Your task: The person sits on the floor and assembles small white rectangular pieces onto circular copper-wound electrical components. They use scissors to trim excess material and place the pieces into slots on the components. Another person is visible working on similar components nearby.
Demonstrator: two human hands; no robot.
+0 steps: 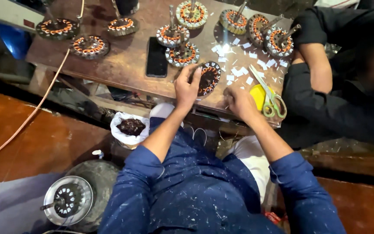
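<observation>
My left hand [188, 86] grips a round motor stator [208, 78] with dark windings, tilted on edge at the near side of the wooden bench [130, 60]. My right hand [240, 102] rests on the bench edge just right of it, fingers curled over small white paper slips [239, 71]; whether it pinches one I cannot tell. Yellow-handled scissors [268, 97] lie right beside that hand.
Several copper-wound stators [182, 54] with shafts stand across the bench. A black phone [156, 57] lies left of my left hand. Another person's dark-sleeved arm [321, 65] leans in at right. Below: a bag of dark scraps [130, 128], a metal disc [68, 200], an orange cable [31, 115].
</observation>
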